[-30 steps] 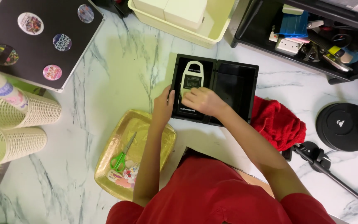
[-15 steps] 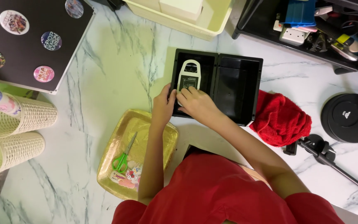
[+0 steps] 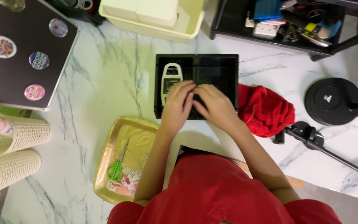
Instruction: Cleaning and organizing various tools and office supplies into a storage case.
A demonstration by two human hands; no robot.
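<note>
1. Hands meet over the open black case (image 3: 216,68) on the marble floor (image 3: 104,83); your left hand (image 3: 178,105) rests curled on the white device (image 3: 170,81) in its left half.
2. Your right hand (image 3: 214,105) lies curled beside it; whether it holds anything, you cannot tell.
3. Red cloth (image 3: 266,110) lies right of the case, gold tray (image 3: 139,132) near left.

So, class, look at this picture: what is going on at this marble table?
A person in a red top bends over a white marble table with both hands inside an open black hinged case. The left hand and right hand meet at its front edge, beside a cream handheld device lying in the left half. What the fingers hold is hidden. A red knitted cloth lies right of the case, and a gold tray with green-handled scissors sits nearer the person.
</note>
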